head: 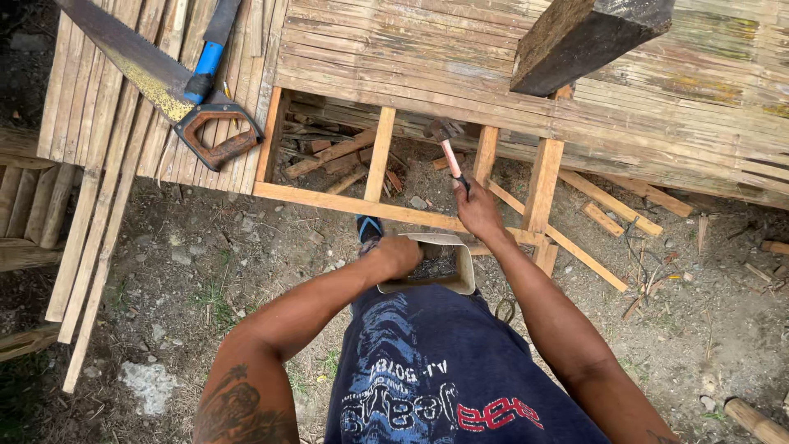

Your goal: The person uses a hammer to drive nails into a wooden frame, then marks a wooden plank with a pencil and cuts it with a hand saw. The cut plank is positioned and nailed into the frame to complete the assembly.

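A hammer is held by the right hand, which is closed around the lower end of its pinkish handle. The metal head is raised above the open part of a wooden frame, near the edge of the bamboo slats. The left hand is placed inside a small pale box, which is kept against the body at the waist; dark small pieces, probably nails, are seen in it. The fingers are hidden by the box, so it cannot be told whether something is gripped. A handsaw with a brown handle is laid on the slats at the upper left, and a blue-handled tool is laid just beside it. A dark beam is seen at the top. Wood scraps are scattered on the ground under and beside the frame.
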